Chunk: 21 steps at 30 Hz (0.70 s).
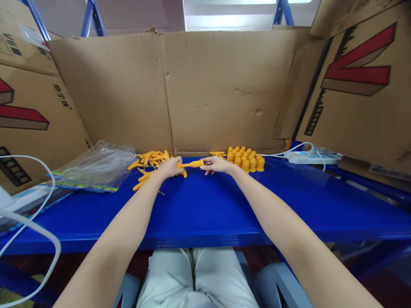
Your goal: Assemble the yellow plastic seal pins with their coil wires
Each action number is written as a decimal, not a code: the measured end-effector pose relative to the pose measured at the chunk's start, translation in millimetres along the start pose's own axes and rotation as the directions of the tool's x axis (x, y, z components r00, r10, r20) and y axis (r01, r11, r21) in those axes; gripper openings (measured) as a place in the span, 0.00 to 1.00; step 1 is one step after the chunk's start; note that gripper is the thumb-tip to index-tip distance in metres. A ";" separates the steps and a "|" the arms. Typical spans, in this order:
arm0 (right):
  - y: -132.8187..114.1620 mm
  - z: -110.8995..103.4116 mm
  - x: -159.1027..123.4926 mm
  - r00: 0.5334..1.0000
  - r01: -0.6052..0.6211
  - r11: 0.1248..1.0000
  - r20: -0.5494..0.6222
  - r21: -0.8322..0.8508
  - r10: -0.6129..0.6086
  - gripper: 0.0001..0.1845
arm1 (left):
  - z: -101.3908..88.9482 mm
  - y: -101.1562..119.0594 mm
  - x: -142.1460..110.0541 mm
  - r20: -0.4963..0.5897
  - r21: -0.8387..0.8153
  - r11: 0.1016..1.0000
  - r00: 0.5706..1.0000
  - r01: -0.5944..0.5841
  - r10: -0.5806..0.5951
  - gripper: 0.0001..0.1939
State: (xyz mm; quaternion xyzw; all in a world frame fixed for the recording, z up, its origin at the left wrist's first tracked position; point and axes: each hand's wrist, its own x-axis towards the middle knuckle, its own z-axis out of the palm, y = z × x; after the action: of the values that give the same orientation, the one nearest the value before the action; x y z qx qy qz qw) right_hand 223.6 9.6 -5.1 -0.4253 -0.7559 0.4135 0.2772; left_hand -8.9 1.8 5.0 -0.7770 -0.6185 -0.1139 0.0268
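Mid-frame, the left grip (170, 167) is closed round the handle end of an orange tool (194, 164) while the right grip (218, 164) pinches its wider end, loose orange handles (150, 157) heaped just left, orange caps (245, 162) standing right, clear plastic bags (96, 164) farther left on the blue desk (205, 214).

Left hand (171, 167), right hand (217, 164) holding orange piece (195, 163) between them
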 end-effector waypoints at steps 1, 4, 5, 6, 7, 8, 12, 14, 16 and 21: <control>-0.1 0.0 -0.1 1.000 0.002 1.000 0.001 -0.003 -0.002 0.19 | -0.2 0.2 0.0 0.000 0.004 1.000 1.000 -0.001 0.001 0.15; -0.7 -0.2 -0.3 1.000 0.004 1.000 0.004 -0.015 -0.004 0.19 | -0.8 0.8 -0.6 0.001 0.003 1.000 1.000 0.000 0.000 0.15; -0.9 -0.4 -0.3 1.000 0.005 1.000 0.008 -0.018 -0.004 0.18 | -1.0 1.0 -0.8 0.003 0.001 1.000 1.000 0.002 -0.002 0.14; -1.0 -0.5 -0.4 1.000 0.005 1.000 0.011 -0.021 -0.005 0.18 | -1.1 1.2 -1.0 0.005 -0.001 1.000 1.000 0.002 -0.002 0.14; -1.2 -0.7 -0.4 1.000 0.004 1.000 0.015 -0.022 -0.004 0.17 | -1.1 1.3 -1.2 0.006 -0.002 1.000 1.000 0.003 -0.003 0.14; -1.2 -0.9 -0.5 1.000 0.002 1.000 0.018 -0.022 -0.001 0.16 | -0.9 1.3 -1.3 0.006 -0.003 1.000 1.000 0.002 -0.002 0.14; -1.0 -1.2 -1.4 1.000 -0.008 1.000 0.016 0.003 0.008 0.16 | 0.1 1.1 -0.6 -0.003 0.002 1.000 1.000 -0.001 0.001 0.14; -1.4 -0.9 -2.2 1.000 -0.016 0.999 0.011 0.045 0.016 0.16 | 0.4 1.1 -0.4 -0.015 0.009 1.000 1.000 -0.002 0.002 0.14; -2.6 -0.3 -3.0 1.000 -0.025 0.991 0.004 0.132 0.024 0.15 | 0.6 1.6 -0.9 -0.035 0.013 1.000 0.999 -0.002 0.002 0.15; -4.3 -1.8 1.8 0.990 0.042 0.884 -0.137 0.465 0.025 0.10 | 4.1 1.5 -1.8 -0.140 -0.128 0.988 0.987 -0.092 0.073 0.34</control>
State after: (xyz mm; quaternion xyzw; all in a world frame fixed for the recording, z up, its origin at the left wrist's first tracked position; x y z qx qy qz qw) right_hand 222.4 10.6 -0.4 -0.3704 -0.6150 0.5512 0.4251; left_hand -7.2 0.5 0.7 -0.7925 -0.5735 -0.2062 0.0209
